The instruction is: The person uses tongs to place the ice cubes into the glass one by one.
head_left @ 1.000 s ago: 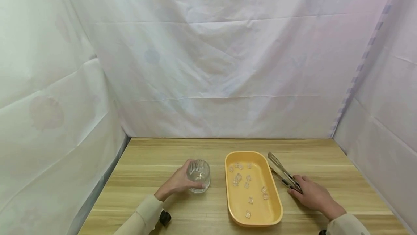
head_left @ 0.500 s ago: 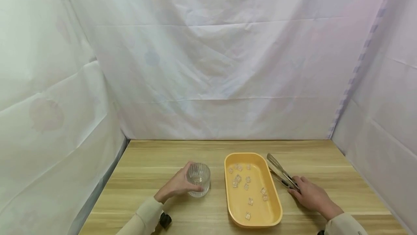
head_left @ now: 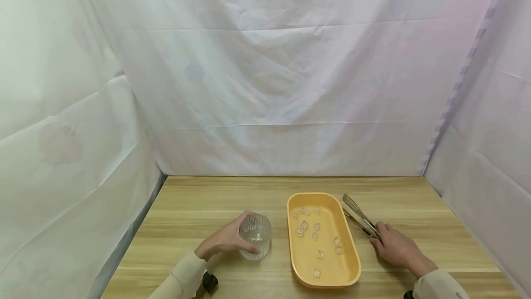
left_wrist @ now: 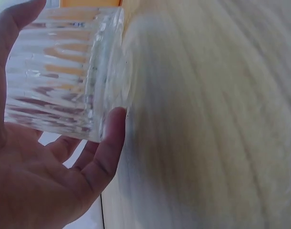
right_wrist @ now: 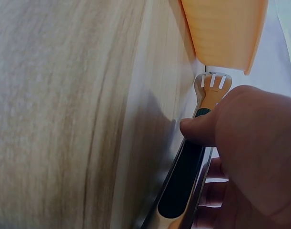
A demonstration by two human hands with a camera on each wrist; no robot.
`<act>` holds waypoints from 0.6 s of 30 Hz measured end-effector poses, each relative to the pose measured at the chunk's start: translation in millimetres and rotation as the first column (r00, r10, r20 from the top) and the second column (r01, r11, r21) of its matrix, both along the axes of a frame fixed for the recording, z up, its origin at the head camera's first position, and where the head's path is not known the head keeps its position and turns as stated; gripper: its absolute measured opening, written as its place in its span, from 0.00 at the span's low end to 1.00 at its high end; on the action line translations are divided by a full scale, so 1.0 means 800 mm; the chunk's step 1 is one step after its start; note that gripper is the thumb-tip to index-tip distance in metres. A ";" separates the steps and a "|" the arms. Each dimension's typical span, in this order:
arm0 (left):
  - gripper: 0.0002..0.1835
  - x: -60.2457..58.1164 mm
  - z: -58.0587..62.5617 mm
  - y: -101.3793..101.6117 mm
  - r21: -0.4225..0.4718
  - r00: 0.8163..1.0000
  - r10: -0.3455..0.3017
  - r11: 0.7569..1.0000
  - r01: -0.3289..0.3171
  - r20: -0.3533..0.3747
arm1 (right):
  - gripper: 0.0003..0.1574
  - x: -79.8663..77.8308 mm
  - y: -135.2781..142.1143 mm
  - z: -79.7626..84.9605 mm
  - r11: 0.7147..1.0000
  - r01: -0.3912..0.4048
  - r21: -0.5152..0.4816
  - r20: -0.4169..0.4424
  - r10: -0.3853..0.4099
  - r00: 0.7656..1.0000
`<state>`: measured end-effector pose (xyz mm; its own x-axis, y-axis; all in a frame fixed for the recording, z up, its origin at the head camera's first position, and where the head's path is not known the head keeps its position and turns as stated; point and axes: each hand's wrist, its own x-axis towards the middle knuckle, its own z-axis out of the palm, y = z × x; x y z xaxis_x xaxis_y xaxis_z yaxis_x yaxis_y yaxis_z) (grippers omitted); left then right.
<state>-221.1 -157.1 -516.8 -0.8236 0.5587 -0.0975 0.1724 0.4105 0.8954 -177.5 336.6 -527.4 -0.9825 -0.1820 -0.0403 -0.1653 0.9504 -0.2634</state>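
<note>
In the head view my left hand (head_left: 229, 237) grips a clear ribbed glass (head_left: 258, 232) from its left side, thumb toward me. The left wrist view has the glass (left_wrist: 55, 71) on its side because of the camera's angle, with a fingertip by its base, close to the wood. Right of the tray, my right hand (head_left: 400, 248) holds metal tongs (head_left: 357, 210) by their handle end. Its thumb lies on the black grip (right_wrist: 181, 179) in the right wrist view, other fingers partly hidden behind. The tongs' slotted tips (right_wrist: 214, 86) point away from me.
Between the hands stands a yellow oblong tray (head_left: 292, 257) with several small clear cubes (head_left: 304, 225) scattered in it. All this is on a wooden table (head_left: 199, 193), with white cloth (head_left: 265, 82) hanging behind and at both sides.
My left hand has brought the glass a little toward me and slightly to the right. The right hand with the tongs and the tray have stayed about where they were.
</note>
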 end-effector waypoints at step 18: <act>0.47 0.013 -0.002 0.008 0.019 0.993 -0.103 0.995 0.102 0.057 | 0.13 -0.005 0.007 0.007 0.993 0.006 -0.121 0.036 -0.002 0.999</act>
<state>-211.0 -150.4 -518.3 -0.7549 0.6421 -0.1339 0.1603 0.3786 0.9116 -181.6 342.5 -521.9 -0.9815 -0.1838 -0.0533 -0.1499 0.9118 -0.3823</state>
